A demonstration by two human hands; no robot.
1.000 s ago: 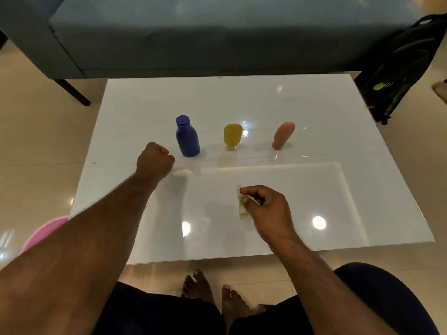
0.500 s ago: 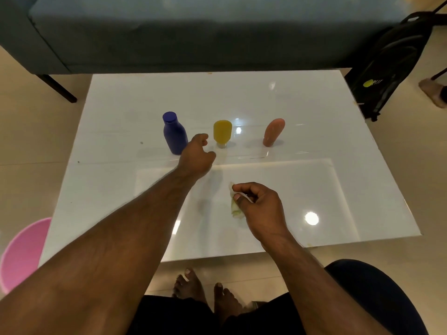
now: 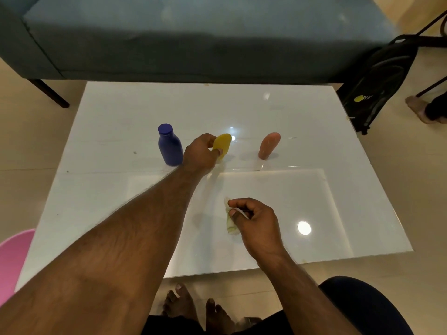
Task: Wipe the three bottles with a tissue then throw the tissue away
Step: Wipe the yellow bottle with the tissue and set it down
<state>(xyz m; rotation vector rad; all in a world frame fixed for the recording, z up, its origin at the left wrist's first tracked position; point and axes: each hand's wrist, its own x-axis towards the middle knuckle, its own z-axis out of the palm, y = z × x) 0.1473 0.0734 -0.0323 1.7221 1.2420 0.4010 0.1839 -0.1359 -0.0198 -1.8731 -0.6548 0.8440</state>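
Your left hand (image 3: pixel 200 154) curls around the yellow bottle (image 3: pixel 222 144); grip firmly, lift it toward the tissue (image 3: pixel 229 220) pinched in your right hand (image 3: pixel 256 221).

White glossy table (image 3: pixel 338 141) with ceiling light reflections, on a beige tiled floor (image 3: pixel 29 146). Blue-grey sofa (image 3: pixel 193 39) along the table's far edge, one dark leg visible at left. Black backpack (image 3: pixel 379 81) with a yellow logo leaning at far right, just beside the table corner. Pink tub (image 3: pixel 12 259) at the left edge, partly cut off. Another person's bare foot (image 3: pixel 417 110) at far right. Wearer's own bare feet (image 3: pixel 196 308) under the near table edge.
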